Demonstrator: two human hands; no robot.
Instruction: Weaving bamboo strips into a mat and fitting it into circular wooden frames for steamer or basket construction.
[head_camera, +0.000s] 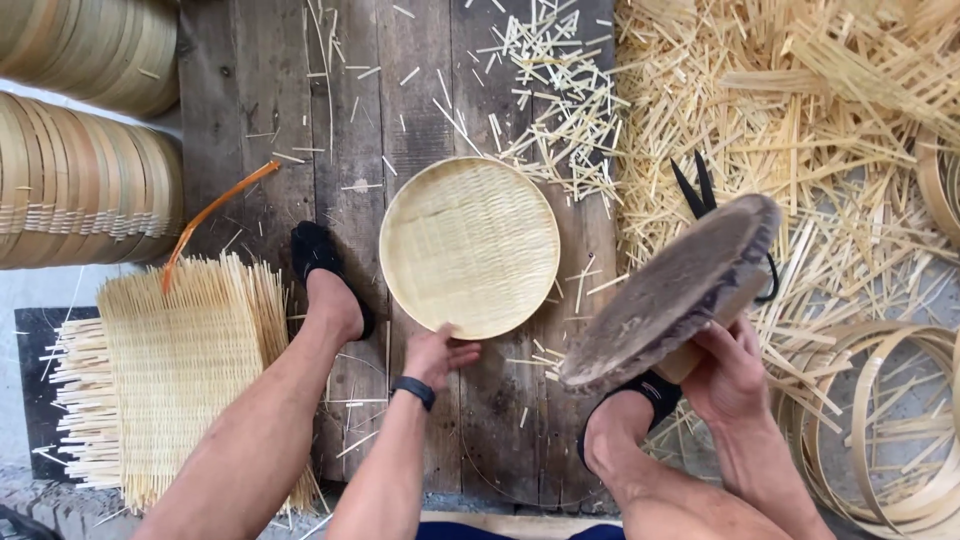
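My left hand (437, 355) rests open-fingered on the rim of the round tray (469, 247) at its 6 o'clock, the tray lying flat on the planks (250, 100). My right hand (728, 377) grips a tilted wooden disc (672, 292) at the tray's 4 o'clock, with scissors (697, 187) behind it.

Round tray (469, 246) dead centre is pale straw yellow with a tight basket-weave pattern. Woven mat (178, 370) at 8 o'clock, same blond crosshatch. Wooden disc (672, 290) at 4 o'clock is mottled grey-brown. Planks (250, 90) are weathered dark brown.
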